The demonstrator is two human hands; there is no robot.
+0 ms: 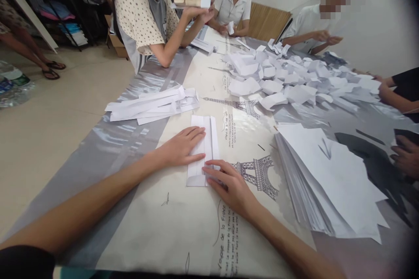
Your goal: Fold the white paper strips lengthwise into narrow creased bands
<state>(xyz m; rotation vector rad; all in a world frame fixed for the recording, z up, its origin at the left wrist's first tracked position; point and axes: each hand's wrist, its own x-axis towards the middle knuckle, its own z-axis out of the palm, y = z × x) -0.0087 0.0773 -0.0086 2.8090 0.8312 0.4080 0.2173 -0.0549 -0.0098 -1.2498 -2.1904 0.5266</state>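
A white sheet of paper folded into a long narrow strip (199,178) lies on the table in front of me, its creased flaps running lengthwise. My left hand (183,146) rests flat on the strip's left side, fingers stretched out and thumb apart. From the right, my right hand (229,183) reaches over the strip's near half. Its fingers are slightly bent and spread, with the tips touching the paper near the middle fold. To the right stands a thick stack of white paper sheets (327,183). Beyond my left hand lies a pile of folded paper strips (153,104).
A large heap of folded white paper pieces (288,74) covers the far right of the table. The tablecloth (157,235) has Eiffel Tower prints. One person (140,17) at the left holds up a tray-like object; others sit around the table, hands near paper.
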